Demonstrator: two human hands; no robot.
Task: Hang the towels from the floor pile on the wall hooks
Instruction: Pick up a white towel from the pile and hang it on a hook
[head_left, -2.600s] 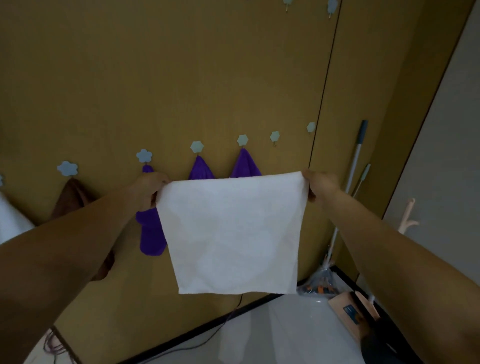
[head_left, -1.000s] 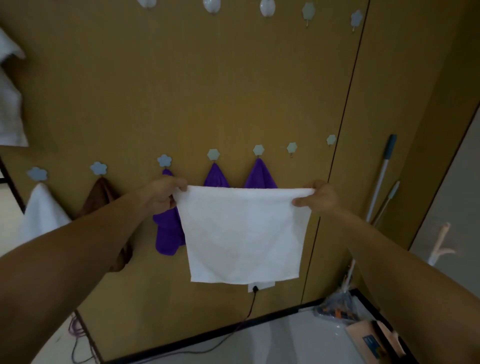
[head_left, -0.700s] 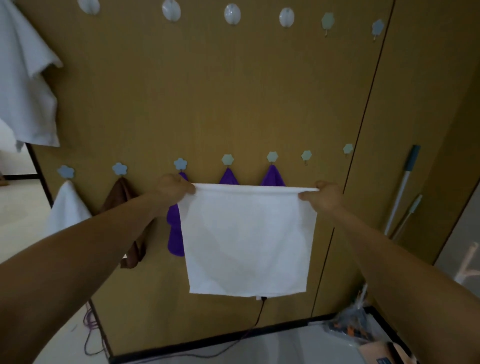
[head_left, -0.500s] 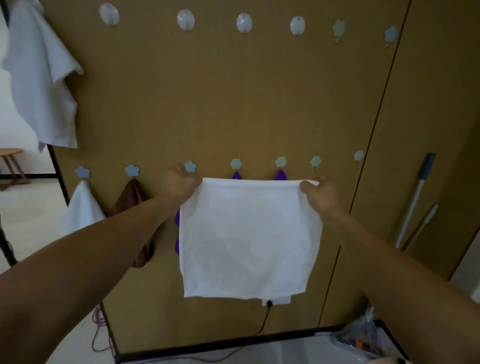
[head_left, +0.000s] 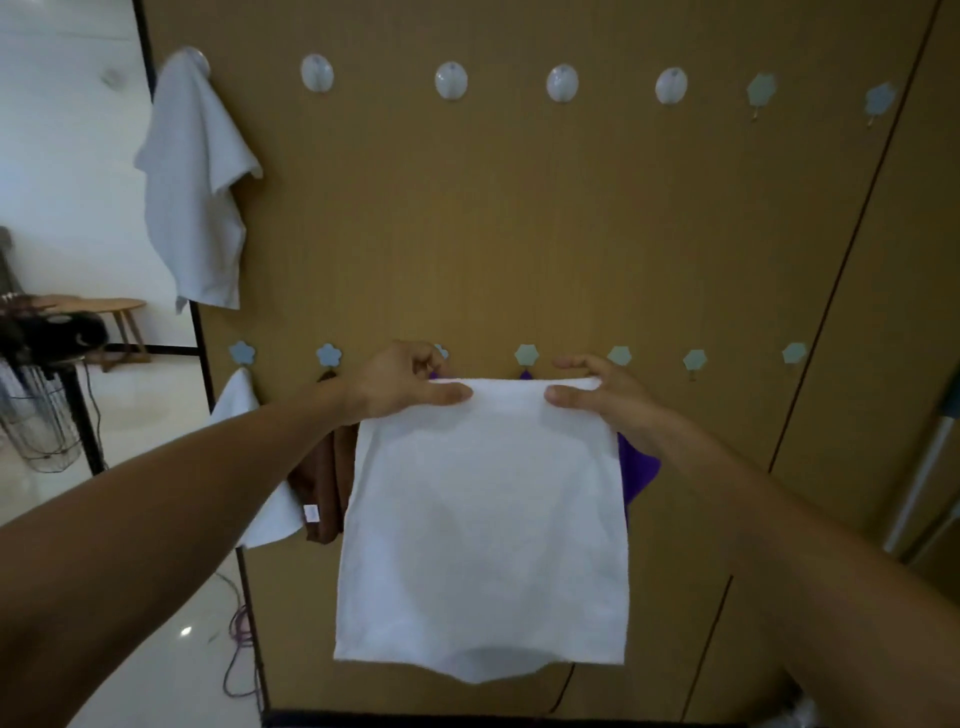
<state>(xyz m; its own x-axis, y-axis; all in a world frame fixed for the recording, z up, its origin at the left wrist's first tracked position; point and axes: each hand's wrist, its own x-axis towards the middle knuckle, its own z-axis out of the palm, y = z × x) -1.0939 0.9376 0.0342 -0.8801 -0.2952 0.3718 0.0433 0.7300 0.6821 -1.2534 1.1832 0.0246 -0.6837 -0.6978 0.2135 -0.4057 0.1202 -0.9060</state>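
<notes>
Head view: facing a brown wall panel, both bare forearms stretched forward.
Towel in hand: white towel, held up flat before the panel, top edge just below the lower hooks, the rest hanging straight down; on no hook yet.
Left hand: pinching the top left corner, thumb laid across the front, fingers curled behind.
Right hand: pinching the top right corner, thumb on the front, fingers hooked over the edge behind.
Towel against hands: stretched between the two and hanging below both; hands fairly close together, top edge slightly bunched between the thumbs.
Lower hooks: a row of pale blue flower and hexagon shapes, the two at far right bare.
Upper hooks: a high row, round white ones, then two pale blue at the right.
Already hung: large towel, white, on the upper left hook; small towel, white, brown towel and purple towel on the lower row, the last mostly hidden behind the held one.
Left of panel: fan and wooden table.
Right edge: pale pole, leaning.
Floor: cable at the panel's foot.
</notes>
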